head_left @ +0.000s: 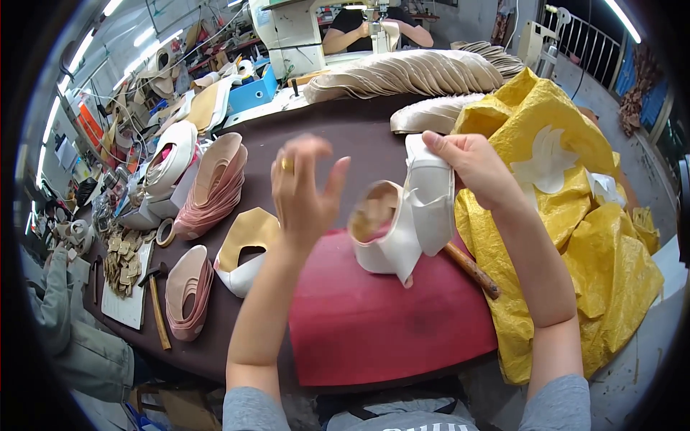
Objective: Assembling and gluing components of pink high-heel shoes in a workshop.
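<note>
My right hand point(478, 165) pinches the top edge of a white shoe upper point(431, 208) between thumb and fingers, holding it above a red mat point(388, 337). The upper hangs in folded, joined parts. Its open loop, with a beige lining, is on the left and slightly blurred. My left hand point(305, 194) is raised to the left of the upper, apart from it, with fingers spread and nothing in them; a ring is on one finger. Behind the upper, a wooden tool handle point(472, 270) rests on the mat, its other end hidden. A beige-lined white upper point(246, 246) lies near my left forearm.
Stacked pink shoe pieces point(215, 187) point(189, 294) and a hammer point(157, 307) lie on the left. Pale layered pieces point(410, 75) line the back, before a sewing machine point(287, 32) and a person's arms. A yellow sack point(568, 287) fills the right. Another person's sleeve point(54, 294) shows far left.
</note>
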`<state>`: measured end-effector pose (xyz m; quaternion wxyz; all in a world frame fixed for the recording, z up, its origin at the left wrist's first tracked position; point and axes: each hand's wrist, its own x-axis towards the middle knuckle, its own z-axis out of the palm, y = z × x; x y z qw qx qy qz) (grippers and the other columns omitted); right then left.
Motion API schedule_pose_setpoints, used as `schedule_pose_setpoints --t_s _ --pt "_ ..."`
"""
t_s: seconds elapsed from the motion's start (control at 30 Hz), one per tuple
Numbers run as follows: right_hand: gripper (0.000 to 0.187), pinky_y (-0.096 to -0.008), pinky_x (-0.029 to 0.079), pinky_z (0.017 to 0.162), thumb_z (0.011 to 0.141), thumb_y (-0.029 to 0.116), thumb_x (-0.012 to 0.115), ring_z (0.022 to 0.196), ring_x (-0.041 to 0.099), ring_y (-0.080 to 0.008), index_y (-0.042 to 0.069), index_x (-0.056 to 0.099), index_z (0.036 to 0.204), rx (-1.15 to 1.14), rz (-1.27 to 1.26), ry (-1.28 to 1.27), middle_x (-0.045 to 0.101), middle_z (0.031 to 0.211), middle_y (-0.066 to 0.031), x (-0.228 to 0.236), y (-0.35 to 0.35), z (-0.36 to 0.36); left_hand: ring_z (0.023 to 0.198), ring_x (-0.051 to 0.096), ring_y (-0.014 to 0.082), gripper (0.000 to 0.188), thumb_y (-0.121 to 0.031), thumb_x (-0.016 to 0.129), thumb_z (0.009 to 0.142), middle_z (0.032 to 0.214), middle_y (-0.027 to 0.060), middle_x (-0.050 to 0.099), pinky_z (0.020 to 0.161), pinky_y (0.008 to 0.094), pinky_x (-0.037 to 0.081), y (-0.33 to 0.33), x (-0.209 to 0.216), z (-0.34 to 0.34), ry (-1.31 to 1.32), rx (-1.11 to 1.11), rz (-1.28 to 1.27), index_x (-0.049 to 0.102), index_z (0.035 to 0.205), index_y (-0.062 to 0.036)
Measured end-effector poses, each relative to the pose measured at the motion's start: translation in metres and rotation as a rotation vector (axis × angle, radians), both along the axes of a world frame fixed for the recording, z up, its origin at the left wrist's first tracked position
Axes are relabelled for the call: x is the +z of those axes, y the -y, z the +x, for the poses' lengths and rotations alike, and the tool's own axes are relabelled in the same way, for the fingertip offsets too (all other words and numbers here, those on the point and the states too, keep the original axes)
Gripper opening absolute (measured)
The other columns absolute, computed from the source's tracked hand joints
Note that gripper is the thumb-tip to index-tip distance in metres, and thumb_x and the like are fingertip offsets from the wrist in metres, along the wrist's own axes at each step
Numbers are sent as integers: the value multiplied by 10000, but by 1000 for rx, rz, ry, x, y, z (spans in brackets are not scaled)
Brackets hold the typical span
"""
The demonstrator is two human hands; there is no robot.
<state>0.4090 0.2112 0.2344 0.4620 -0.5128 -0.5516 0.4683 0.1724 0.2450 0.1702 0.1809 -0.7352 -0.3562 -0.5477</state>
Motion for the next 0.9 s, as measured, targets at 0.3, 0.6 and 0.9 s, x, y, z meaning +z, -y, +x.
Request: schedule_pose_setpoints --t_s 0.3,0.6,0.9 --pt "369 -177 390 470 923 333 636 536 477 -57 -4 644 773 -3 42 154 577 639 -28 -19 2 -12 747 591 132 344 -262 632 908 901 76 657 645 250 473 55 -23 34 338 -614 -1402 582 1128 -3" --pt "356 -268 420 504 873 341 668 526 474 -129 2 631 769 151 419 913 543 607 -27 16 -34 62 805 572 106 320 -83 641 863 958 56 641 712 200 451 96 -29 -101 288 -883 -1544 586 1171 -18" --pt "632 -394 489 668 866 590 518 683 598 -347 -16 695 845 151 252 1699 662 819 -170 -63 -1 -79 911 579 135 322 -13 591 857 1046 101 634 824 236 449 152 -47 -120 612 -705 -1319 550 1176 -14"
